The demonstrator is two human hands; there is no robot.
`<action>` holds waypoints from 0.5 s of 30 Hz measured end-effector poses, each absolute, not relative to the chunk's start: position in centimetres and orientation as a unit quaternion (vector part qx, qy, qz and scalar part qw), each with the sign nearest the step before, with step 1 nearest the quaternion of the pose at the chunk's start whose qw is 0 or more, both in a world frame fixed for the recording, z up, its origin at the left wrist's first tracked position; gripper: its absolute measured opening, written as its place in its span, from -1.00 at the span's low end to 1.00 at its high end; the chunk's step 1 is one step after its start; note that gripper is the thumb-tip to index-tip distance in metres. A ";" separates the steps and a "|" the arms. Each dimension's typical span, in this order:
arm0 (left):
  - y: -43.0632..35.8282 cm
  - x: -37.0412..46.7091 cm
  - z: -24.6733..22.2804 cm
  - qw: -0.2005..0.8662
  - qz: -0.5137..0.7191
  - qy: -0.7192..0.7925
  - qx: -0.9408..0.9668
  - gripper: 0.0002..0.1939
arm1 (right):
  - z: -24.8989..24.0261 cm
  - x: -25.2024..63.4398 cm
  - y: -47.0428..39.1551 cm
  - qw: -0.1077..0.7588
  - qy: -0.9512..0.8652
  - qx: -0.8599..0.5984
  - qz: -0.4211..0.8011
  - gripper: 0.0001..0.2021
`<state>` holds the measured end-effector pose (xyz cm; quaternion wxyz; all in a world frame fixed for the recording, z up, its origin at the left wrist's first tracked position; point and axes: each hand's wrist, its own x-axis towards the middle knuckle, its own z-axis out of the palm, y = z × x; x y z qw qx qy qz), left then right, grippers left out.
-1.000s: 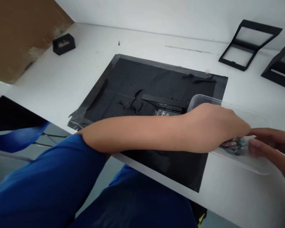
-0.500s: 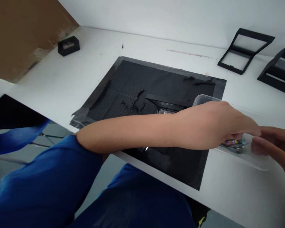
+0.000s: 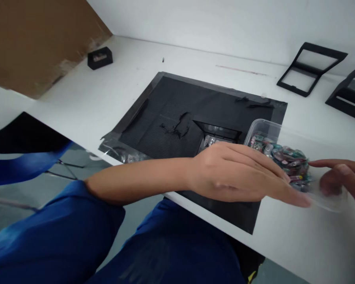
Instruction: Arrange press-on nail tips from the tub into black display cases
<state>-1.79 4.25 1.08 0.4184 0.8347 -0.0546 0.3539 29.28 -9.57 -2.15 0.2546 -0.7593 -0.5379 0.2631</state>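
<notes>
My left hand [image 3: 242, 173] reaches across the black mat from the left, back of the hand up. Its fingers are stretched out toward the near side of a clear plastic tub [image 3: 256, 123], and nothing shows in them; the palm side is hidden. Small shiny packets [image 3: 286, 159] in green, pink and clear lie heaped in the tub. At the tub's right end is my right hand [image 3: 343, 177], with index finger and thumb apart. One blurred fingertip of it shows against the clear plastic. Beyond my left wrist, an open black box [image 3: 220, 131] holds clear, shiny pieces [image 3: 210, 141].
A black ribbed mat [image 3: 154, 110] with taped edges and torn patches lies on the white table [image 3: 77, 102]. Black window frames [image 3: 312, 67] and a black case [image 3: 350, 92] stand at the back right. A small black box [image 3: 99, 58] sits by the brown board [image 3: 41, 43].
My left hand has drawn back left and toward me, its fingers straightening, uncovering the packets. My right hand's index finger and thumb have spread apart. The view has shifted slightly.
</notes>
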 end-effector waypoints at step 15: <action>2.3 -1.6 -1.5 0.622 0.330 0.048 0.708 -0.65 | -2.9 30.6 -10.1 0.224 -0.541 -0.776 0.233 -0.54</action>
